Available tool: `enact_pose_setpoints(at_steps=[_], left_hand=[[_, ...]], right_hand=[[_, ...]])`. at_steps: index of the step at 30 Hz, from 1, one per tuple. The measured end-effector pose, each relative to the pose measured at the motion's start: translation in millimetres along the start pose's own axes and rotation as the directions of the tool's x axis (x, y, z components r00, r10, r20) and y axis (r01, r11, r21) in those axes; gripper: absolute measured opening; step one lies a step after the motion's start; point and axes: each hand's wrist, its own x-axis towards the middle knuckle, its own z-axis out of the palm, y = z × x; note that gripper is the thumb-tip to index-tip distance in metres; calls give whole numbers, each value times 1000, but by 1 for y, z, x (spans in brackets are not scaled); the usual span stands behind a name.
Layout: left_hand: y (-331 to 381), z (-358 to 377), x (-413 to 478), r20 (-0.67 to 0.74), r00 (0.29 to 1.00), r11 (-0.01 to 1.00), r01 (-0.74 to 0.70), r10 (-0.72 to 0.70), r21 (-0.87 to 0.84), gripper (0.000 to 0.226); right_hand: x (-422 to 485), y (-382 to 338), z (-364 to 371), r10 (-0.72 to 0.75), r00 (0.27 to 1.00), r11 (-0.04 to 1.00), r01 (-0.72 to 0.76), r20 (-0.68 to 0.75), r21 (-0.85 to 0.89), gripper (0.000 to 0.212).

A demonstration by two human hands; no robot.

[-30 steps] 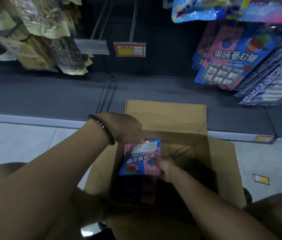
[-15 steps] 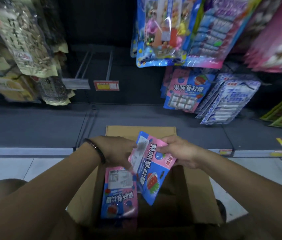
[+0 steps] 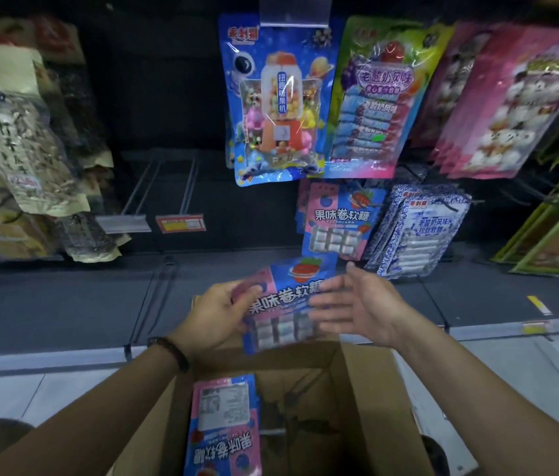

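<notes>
Just above the box [image 3: 374, 407], pink-and-blue candy packet [image 3: 285, 304], left hand [image 3: 214, 317] gripping it, right hand [image 3: 363, 304] fingers spread.

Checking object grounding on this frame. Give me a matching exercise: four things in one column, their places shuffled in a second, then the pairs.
Things
1. tilted candy pack
2. upside-down candy pack
3. hanging candy pack
4. red price tag

Places
A. at the front end of a bare hook
B. in the cardboard box
C. on the display wall, beside the blue-white packs
D. above the box, in the grip of the left hand, with the right hand open beside it

Pairs: 1-D, 2-B, 3-C, 4-A
</notes>
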Motion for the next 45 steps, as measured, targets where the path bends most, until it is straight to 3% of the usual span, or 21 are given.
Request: enact_pose_setpoints(at_steps=[2, 5, 9, 13, 17, 22, 28, 31, 34, 45], left_hand=[[7, 3, 2, -62, 993, 987, 94, -103, -134, 28], [15, 6, 5, -88, 987, 965, 109, -133, -237, 45], [25, 16, 16, -21, 988, 943, 137, -150, -302, 55], [41, 27, 28, 10, 989, 935, 143, -148, -324, 53], [57, 41, 58, 74, 972, 899, 233, -221, -372, 64], [76, 75, 98, 14, 973, 904, 220, -231, -367, 50], [81, 109, 141, -143, 973, 924, 120, -182, -363, 19], [78, 117, 161, -197, 967, 938, 87, -160, -337, 19], [80, 120, 173, -212, 964, 934, 76, -158, -350, 21], [79, 128, 220, -327, 923, 944, 96, -204, -316, 15]], right_hand=[[0, -4, -2, -139, 986, 981, 123, -94, -151, 53], [2, -1, -4, -356, 924, 891, 291, -138, -348, 27], [-7, -3, 3, -448, 889, 867, 407, -92, -286, 24], [-7, -10, -1, -455, 868, 881, 406, -200, -243, 34], [13, -30, -32, -385, 890, 917, 341, -243, -206, 37], [48, -55, -75, -344, 892, 933, 288, -294, -215, 33], [90, -56, -101, -440, 812, 898, 383, -385, -219, 37], [106, -54, -105, -524, 736, 851, 472, -428, -230, 40], [114, -61, -106, -551, 706, 833, 496, -445, -244, 40], [139, -74, -108, -450, 763, 892, 408, -464, -194, 35]])
